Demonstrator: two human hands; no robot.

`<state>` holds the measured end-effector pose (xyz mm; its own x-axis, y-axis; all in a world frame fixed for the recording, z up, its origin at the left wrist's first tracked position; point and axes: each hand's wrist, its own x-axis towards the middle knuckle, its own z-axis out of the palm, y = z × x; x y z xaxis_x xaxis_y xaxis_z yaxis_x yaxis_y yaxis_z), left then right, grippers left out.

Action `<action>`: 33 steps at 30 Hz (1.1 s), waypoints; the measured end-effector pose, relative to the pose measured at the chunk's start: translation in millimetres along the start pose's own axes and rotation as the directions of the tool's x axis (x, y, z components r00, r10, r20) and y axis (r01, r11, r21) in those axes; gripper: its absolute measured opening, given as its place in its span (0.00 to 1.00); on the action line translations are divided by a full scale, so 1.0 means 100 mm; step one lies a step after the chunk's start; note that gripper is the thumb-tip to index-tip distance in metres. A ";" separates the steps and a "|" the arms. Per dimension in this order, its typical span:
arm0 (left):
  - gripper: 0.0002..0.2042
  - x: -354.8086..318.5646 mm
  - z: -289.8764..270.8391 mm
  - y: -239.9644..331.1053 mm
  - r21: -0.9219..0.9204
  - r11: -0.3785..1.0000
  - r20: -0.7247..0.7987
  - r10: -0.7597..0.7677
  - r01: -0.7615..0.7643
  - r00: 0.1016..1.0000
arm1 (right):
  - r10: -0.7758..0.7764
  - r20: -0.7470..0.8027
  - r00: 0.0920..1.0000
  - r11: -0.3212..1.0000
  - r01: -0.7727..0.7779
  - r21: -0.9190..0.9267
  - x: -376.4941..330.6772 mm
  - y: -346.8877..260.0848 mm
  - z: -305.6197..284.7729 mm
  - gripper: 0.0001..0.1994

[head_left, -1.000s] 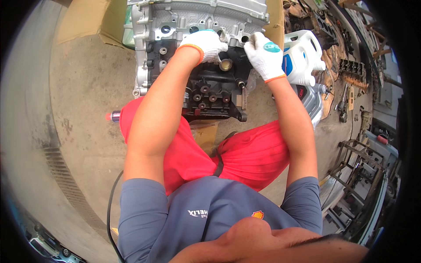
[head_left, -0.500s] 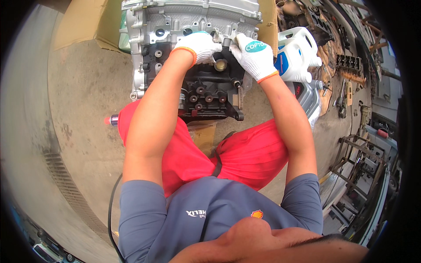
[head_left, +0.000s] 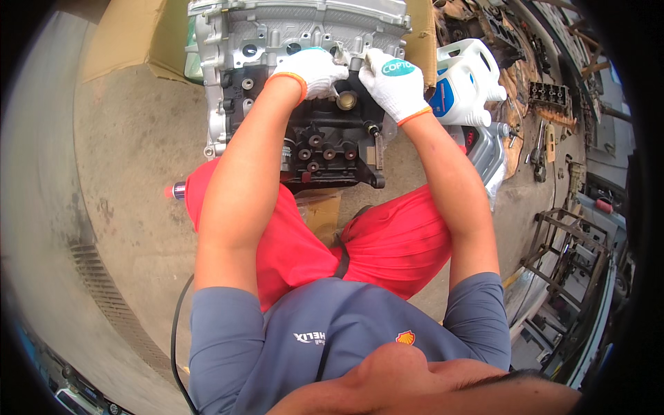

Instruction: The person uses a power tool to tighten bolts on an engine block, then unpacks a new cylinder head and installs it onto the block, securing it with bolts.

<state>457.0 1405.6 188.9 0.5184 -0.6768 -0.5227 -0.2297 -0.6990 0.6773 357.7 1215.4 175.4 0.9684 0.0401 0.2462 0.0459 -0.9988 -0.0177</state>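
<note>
In front of me stands a car engine (head_left: 297, 31) with a silver cylinder head on top and a black block (head_left: 325, 121) below. Both my hands wear white knit gloves with orange cuffs. My left hand (head_left: 315, 72) is closed against the engine's near side, just under the head; its fingertips hide whatever they hold. Curled fingers of my right hand (head_left: 395, 81) sit a little to the right, beside a short grey cylindrical part (head_left: 356, 63) between the hands. What those fingers grip is hidden. Below lies a round brass-coloured plug (head_left: 346, 101) in the block.
White plastic jugs (head_left: 467, 79) and a grey container (head_left: 484, 149) stand right of the engine. Cardboard (head_left: 128, 41) lies behind it at left. Farther right are a loose cylinder head (head_left: 550, 95), hand tools (head_left: 538, 152) and a metal frame (head_left: 570, 242). A bottle (head_left: 176, 190) lies by my left knee.
My right hand has shifted slightly left and its fingers have curled in more beside the grey part. The left hand stays almost in place.
</note>
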 end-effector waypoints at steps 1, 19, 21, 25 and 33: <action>0.26 0.03 0.03 -0.06 -0.062 0.998 -0.018 0.014 -0.016 1.000 | 0.049 0.034 0.998 0.998 -0.051 0.039 0.00 -0.01 0.00 0.09; 0.24 0.11 0.06 -0.15 -0.259 0.965 0.002 0.049 -0.047 0.999 | 0.228 0.315 0.921 0.918 -0.311 0.245 -0.13 0.09 -0.33 0.28; 0.24 0.10 0.05 -0.14 -0.231 0.971 0.010 0.058 -0.054 0.998 | 0.199 0.260 0.945 0.956 -0.245 0.161 -0.09 0.05 -0.25 0.23; 0.25 0.05 0.04 -0.10 -0.223 0.974 -0.003 0.040 -0.039 0.999 | 0.015 0.122 0.992 0.989 -0.032 0.142 -0.07 0.08 -0.09 0.14; 0.23 -0.01 0.01 -0.09 -0.378 0.926 0.019 0.027 -0.018 0.999 | 0.280 0.199 0.939 0.912 -0.325 0.249 -0.21 0.25 -0.18 0.18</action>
<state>457.3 1412.9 182.6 0.4964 -0.6999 -0.5135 0.0890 -0.5474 0.8321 333.6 1188.8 187.5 0.9710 -0.2368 0.0332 -0.2121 -0.9170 -0.3377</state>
